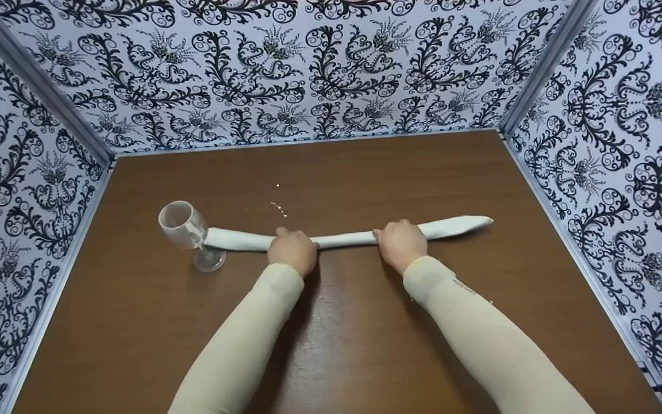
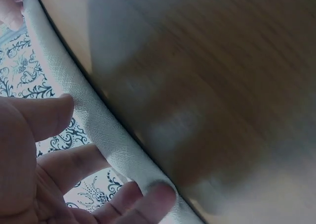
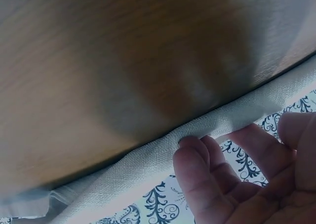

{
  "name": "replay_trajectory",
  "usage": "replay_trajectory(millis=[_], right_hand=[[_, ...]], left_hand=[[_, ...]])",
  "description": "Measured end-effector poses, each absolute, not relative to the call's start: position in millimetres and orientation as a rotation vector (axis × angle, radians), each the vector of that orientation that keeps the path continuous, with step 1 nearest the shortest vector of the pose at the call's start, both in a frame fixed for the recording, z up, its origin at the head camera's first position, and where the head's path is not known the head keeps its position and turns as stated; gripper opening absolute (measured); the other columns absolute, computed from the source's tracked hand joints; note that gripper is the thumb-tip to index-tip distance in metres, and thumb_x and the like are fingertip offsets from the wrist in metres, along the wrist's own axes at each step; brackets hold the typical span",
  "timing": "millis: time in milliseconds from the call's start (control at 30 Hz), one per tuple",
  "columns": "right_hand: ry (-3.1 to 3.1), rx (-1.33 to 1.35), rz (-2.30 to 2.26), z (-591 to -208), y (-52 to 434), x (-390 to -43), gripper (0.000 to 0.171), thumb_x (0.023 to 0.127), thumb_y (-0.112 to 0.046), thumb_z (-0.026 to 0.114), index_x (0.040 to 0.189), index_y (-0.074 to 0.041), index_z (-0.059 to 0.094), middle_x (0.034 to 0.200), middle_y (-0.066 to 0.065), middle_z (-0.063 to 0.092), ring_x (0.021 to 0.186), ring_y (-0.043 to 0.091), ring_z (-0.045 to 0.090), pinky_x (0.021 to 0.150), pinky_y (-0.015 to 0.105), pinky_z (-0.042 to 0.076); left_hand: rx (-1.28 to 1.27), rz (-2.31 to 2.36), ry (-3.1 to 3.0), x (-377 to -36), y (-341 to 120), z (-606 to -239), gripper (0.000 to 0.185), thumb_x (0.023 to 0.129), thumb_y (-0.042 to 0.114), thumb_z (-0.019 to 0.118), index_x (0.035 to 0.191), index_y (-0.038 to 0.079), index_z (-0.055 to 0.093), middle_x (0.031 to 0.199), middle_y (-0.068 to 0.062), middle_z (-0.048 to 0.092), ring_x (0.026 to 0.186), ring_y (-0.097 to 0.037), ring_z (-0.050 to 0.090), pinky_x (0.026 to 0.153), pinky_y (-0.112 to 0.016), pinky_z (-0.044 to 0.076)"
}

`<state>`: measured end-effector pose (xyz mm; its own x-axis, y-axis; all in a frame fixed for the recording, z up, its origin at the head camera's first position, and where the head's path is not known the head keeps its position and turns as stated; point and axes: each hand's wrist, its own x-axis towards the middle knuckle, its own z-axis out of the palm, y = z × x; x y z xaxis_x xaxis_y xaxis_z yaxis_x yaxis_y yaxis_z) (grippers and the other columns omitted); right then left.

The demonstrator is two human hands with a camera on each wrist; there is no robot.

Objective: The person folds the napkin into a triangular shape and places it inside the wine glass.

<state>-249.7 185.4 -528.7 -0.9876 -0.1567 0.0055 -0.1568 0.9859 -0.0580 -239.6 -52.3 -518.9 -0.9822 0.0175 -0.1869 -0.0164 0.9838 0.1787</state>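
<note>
Rolled white cloth napkin (image 1: 342, 237) lying across the middle of the brown wooden table (image 1: 331, 345), stretched left to right as one long thin roll. Left end just beside, perhaps touching, a clear wine glass (image 1: 184, 227); cannot tell which. Right end tapering to a point, well apart from the right wall.

Left hand (image 1: 292, 250) down on the roll left of centre, knuckles up. From the left wrist view, fingers (image 2: 74, 164) only loosely bent, tips laid along the cloth (image 2: 106, 130), thumb on the near side; resting on the roll, not clamped round it.

Right hand (image 1: 401, 242) down on the roll right of centre, same posture. From the right wrist view, fingers (image 3: 197, 169) gently curved with tips against the edge of the woven cloth (image 3: 148, 164); touching, no full grasp seen.

Short bare stretch of roll between the two hands. Both forearms in cream sleeves (image 1: 480, 333).

Wine glass tilted, bowl leaning toward the left, foot on the table at the near left of the roll. A few small pale specks (image 1: 279, 208) on the table behind the roll. Black-and-white scrollwork panels (image 1: 331, 69) walling the table on three sides.
</note>
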Motion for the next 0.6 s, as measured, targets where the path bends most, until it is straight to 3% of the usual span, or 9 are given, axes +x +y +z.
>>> replay_trajectory(millis=[233, 600], right_hand=[[-3.116, 0.27, 0.097, -531.4, 186.5, -253.3, 0.054, 0.107, -0.041, 0.059, 0.084, 0.003, 0.08, 0.088, 0.022, 0.077, 0.089, 0.042, 0.075, 0.078, 0.055, 0.062], [-3.142, 0.176, 0.184, -531.3, 186.6, -252.9, 0.054, 0.105, -0.045, 0.062, 0.095, 0.005, 0.08, 0.1, 0.028, 0.074, 0.088, 0.046, 0.074, 0.081, 0.057, 0.061]], left_hand=[[-0.015, 0.286, 2.975, -244.1, -49.9, -521.2, 0.058, 0.105, 0.047, 0.06, 0.12, -0.007, 0.074, 0.114, -0.026, 0.071, 0.105, -0.042, 0.067, 0.089, -0.052, 0.06], [0.033, 0.279, 3.032, -247.8, -49.9, -526.1, 0.059, 0.107, 0.047, 0.058, 0.114, -0.009, 0.076, 0.107, -0.024, 0.073, 0.102, -0.042, 0.067, 0.083, -0.052, 0.061]])
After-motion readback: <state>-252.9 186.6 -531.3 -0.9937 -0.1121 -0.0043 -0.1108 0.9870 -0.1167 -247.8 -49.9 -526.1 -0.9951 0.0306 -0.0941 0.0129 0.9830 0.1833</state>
